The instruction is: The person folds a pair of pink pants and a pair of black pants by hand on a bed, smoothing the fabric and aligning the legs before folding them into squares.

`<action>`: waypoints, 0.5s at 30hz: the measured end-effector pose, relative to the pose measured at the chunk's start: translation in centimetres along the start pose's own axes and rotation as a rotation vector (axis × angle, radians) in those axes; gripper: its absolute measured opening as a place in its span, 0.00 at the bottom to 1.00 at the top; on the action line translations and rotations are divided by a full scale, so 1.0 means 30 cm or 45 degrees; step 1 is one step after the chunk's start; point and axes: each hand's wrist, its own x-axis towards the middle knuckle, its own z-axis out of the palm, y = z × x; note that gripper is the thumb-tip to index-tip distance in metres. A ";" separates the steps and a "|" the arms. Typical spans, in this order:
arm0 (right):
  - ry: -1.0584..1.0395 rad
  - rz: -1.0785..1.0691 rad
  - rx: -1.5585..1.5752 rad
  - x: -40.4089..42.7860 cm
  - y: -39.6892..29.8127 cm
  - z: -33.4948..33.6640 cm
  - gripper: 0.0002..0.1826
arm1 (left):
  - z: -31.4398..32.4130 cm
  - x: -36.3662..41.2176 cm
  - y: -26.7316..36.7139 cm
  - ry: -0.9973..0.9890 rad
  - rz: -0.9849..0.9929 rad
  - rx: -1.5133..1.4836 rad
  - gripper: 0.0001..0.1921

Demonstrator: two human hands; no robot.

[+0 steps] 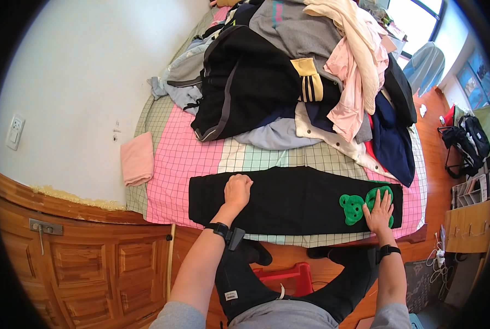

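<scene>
A black garment (282, 201), apparently trousers folded lengthwise, lies flat along the near edge of the bed. Two fuzzy green bear patches (351, 209) decorate its right end. My left hand (237, 191) rests on the cloth towards the left end, fingers curled in; whether any fabric is pinched under them is hidden. With fingers spread, my right hand (378, 211) presses flat over the rightmost bear patch and partly covers it.
Beyond the garment rises a heap of clothes with a black piece (253, 78), a grey sweatshirt (298, 33) and a pink shirt (354, 82). A folded pink cloth (137, 159) lies by the wall. Below are a red stool (304, 277) and a wooden cabinet (84, 263).
</scene>
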 end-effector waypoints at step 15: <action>-0.011 0.007 -0.043 0.006 -0.001 0.004 0.47 | -0.533 -0.424 -0.535 0.429 -0.552 -0.586 0.09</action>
